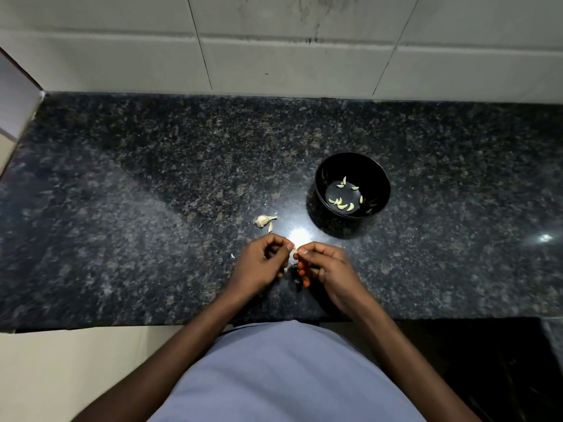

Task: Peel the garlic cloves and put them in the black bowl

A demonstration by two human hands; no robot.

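The bowl (352,185) stood on the desk (152,184), right of centre, with peeled cloves (343,204) inside it. Left of the bowl and nearer lay a garlic piece (263,220). Nearer still, the left hand (262,263) and right hand (327,264) met over the desk's near edge, a clove (295,250) between them. A wall (274,47) rose behind the desk.

I see both bare forearms reaching forward from the bottom of the head view and converging toward the middle. My left hand (262,263) sits with its back turned up and outward, fingers curled in, thumb and forefinger tips pressed together in a pinch. My right hand (327,264) mirrors it, knuckles up, thumb and forefinger pinching right against the left hand's fingertips. The right hand's lower fingers are curled under, their red-painted nails (301,272) showing.
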